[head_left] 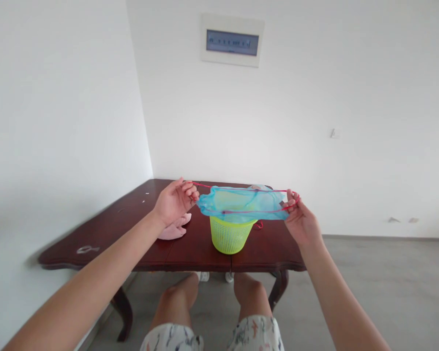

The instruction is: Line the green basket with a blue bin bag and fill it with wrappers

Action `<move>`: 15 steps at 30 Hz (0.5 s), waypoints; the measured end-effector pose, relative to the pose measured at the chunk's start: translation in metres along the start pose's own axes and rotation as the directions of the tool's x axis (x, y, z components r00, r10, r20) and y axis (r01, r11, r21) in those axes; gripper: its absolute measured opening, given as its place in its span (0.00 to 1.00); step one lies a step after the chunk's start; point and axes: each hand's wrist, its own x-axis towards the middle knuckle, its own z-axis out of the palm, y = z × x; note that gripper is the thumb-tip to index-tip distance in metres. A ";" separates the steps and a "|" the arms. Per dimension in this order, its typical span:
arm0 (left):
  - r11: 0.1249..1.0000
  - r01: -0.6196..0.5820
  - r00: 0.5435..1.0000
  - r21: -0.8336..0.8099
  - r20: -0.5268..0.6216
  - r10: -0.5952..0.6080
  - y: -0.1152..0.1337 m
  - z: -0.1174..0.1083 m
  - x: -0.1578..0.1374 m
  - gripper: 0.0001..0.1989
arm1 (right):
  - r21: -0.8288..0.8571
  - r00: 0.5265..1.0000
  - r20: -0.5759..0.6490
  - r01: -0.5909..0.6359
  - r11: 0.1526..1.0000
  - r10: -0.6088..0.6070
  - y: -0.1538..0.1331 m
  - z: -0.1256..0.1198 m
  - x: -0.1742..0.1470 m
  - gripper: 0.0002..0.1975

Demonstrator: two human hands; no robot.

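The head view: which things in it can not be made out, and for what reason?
All in the head view:
Inside of the yellow-green mesh basket: the blue drawstring bag blocks its mouth.
Pink object: partly behind the left forearm, identity unclear.
Breaker panel markings: too small and blurred.
White shoes: mostly hidden by the table.
Upper arms: cut off by the bottom edge.

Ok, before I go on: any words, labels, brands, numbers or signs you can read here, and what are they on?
None can be read.
Wall panel: small marks in its dark window, too blurred to read.
Bag, basket: no lettering that I can make out.
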 end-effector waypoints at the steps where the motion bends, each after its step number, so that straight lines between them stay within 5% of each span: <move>1: 1.000 -0.021 0.999 -0.010 -0.029 0.021 0.001 0.002 0.000 0.20 | 0.037 1.000 0.011 0.003 0.999 -0.004 -0.001 0.005 -0.001 0.07; 3: 0.999 -0.043 0.998 0.002 -0.053 0.043 0.002 0.008 0.000 0.05 | 0.096 0.998 0.061 -0.011 0.995 0.005 -0.002 0.019 -0.004 0.20; 10: 0.976 -0.129 0.975 -0.176 0.158 0.157 -0.011 0.048 0.005 0.60 | 0.199 0.979 0.195 -0.098 0.975 0.059 0.005 0.065 -0.015 0.31; 15: 0.967 -0.152 0.919 -0.204 0.331 0.214 -0.026 0.062 0.010 0.71 | 0.252 0.956 0.263 -0.196 0.948 0.128 0.008 0.078 -0.012 0.36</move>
